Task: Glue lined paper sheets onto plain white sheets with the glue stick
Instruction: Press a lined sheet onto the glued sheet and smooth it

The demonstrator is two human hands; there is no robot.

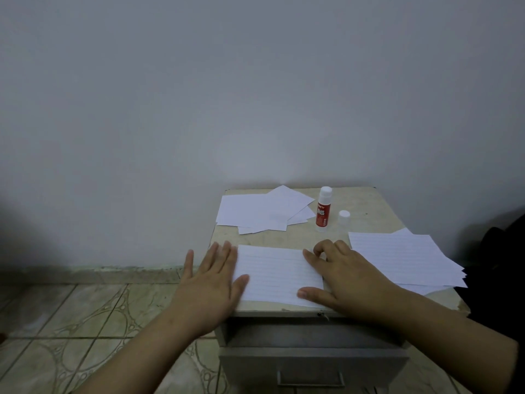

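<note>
A lined paper sheet (pixel 277 273) lies flat near the front edge of a small cabinet top (pixel 369 211). My left hand (pixel 214 275) lies flat with straight fingers on the sheet's left edge. My right hand (pixel 343 273) presses on its right edge, thumb stretched along the front and some fingers bent. A red and white glue stick (pixel 323 211) stands upright and uncapped behind the sheet, its white cap (pixel 343 217) just to its right. Plain white sheets (pixel 264 211) are piled at the back left. A stack of lined sheets (pixel 403 258) lies at the right.
The cabinet stands against a plain wall (pixel 255 95), with a drawer and handle (pixel 311 378) below its front edge. A tiled floor (pixel 71 322) spreads to the left. Something dark (pixel 500 265) sits at the right of the cabinet.
</note>
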